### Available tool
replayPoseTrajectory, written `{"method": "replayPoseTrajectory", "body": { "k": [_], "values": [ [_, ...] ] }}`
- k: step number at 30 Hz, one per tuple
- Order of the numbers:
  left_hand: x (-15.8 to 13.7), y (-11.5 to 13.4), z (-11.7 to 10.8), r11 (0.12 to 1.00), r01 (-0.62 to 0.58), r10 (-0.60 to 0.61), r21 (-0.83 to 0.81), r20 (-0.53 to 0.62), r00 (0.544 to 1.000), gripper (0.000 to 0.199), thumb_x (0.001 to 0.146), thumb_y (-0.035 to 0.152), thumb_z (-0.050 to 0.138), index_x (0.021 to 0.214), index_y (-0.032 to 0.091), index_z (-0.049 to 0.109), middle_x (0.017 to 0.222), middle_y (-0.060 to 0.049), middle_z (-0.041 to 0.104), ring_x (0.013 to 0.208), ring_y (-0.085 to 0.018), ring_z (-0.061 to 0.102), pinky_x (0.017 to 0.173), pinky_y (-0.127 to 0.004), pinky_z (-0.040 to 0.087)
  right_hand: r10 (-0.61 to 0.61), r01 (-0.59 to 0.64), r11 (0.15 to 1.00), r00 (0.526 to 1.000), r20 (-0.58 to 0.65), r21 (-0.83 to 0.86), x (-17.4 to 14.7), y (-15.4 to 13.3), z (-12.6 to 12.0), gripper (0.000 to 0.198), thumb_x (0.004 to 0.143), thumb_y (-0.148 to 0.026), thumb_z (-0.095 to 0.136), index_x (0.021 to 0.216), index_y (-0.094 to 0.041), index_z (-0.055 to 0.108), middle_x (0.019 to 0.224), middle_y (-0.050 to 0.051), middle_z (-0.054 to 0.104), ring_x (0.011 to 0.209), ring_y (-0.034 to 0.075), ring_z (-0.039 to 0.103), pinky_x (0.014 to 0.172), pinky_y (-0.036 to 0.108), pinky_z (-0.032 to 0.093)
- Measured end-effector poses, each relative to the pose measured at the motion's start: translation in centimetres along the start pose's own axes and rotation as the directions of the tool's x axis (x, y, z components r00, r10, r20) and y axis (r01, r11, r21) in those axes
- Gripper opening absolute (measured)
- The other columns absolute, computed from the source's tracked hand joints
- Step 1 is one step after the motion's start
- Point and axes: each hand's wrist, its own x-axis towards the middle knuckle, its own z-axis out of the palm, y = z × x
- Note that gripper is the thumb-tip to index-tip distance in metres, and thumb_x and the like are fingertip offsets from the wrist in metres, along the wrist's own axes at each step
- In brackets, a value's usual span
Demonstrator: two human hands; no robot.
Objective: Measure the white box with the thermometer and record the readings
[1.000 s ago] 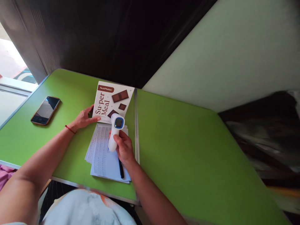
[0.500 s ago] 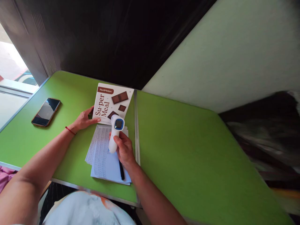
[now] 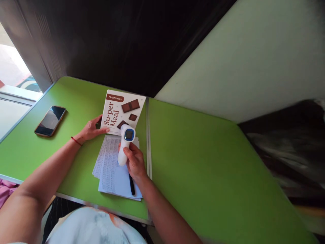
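Note:
A white infrared thermometer (image 3: 123, 154) with a blue-rimmed screen is upright in my right hand (image 3: 135, 161), its head overlapping the lower edge of a box. The white box (image 3: 138, 96), printed "NutriMotion Su-per Meal" with brown chocolate pieces, stands tilted on the table. My left hand (image 3: 92, 129) grips its lower left side, thumb on the front and fingers partly hidden behind. Under my right hand lie several sheets of paper (image 3: 108, 179) with rows of small writing. A black pen (image 3: 131, 184) rests on them, its upper end hidden by my hand.
A smartphone (image 3: 50, 121) in a brown case lies on the left of the green table (image 3: 203, 169). A metal seam (image 3: 149, 149) divides the tabletop right of the papers. Behind stand a dark panel (image 3: 106, 40) and a pale wall (image 3: 254, 61).

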Motion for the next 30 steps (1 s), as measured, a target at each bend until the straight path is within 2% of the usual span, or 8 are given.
{"method": "replayPoseTrajectory", "body": {
  "k": [5,14,20,30],
  "values": [
    [0.13,-0.13,-0.06,1.0,0.007,-0.007,-0.027,0.006,1.0,0.092,0.077,0.076,0.091,0.142,0.015,0.071,0.143,-0.019,0.079,0.13,-0.038,0.077,0.117,-0.053,0.061,0.003,-0.002,1.0,1.0,0.016,-0.017,0.15,-0.02,0.04,0.044,0.065,-0.062,0.092,0.089,-0.027,0.08,0.079,0.002,0.075,0.07,0.02,0.059,0.067,0.036,0.047],
    [0.35,-0.17,-0.25,0.998,0.019,-0.019,-0.053,0.008,1.0,0.092,0.074,0.072,0.095,0.144,0.017,0.072,0.148,-0.017,0.077,0.136,-0.039,0.074,0.123,-0.055,0.057,-0.025,0.026,1.0,0.999,0.039,-0.014,0.16,-0.32,0.1,0.047,0.065,-0.067,0.094,0.087,-0.027,0.08,0.078,0.001,0.075,0.07,0.019,0.059,0.068,0.036,0.05],
    [0.34,-0.19,-0.29,0.999,0.013,-0.012,-0.051,0.01,1.0,0.092,0.074,0.07,0.096,0.143,0.015,0.072,0.145,-0.019,0.078,0.133,-0.038,0.076,0.119,-0.051,0.06,-0.02,0.021,1.0,0.999,0.033,-0.018,0.14,-0.28,0.12,0.045,0.066,-0.063,0.092,0.088,-0.027,0.08,0.081,0.002,0.076,0.074,0.021,0.06,0.073,0.038,0.05],
    [0.29,-0.2,-0.3,0.998,0.045,-0.045,-0.038,-0.002,0.999,0.093,0.073,0.072,0.095,0.143,0.016,0.071,0.146,-0.017,0.078,0.134,-0.039,0.074,0.121,-0.055,0.058,-0.021,0.02,1.0,0.999,0.045,0.014,0.16,-0.13,0.06,0.041,0.067,-0.058,0.093,0.089,-0.025,0.08,0.081,0.001,0.075,0.072,0.019,0.06,0.072,0.035,0.05]
  ]
}}
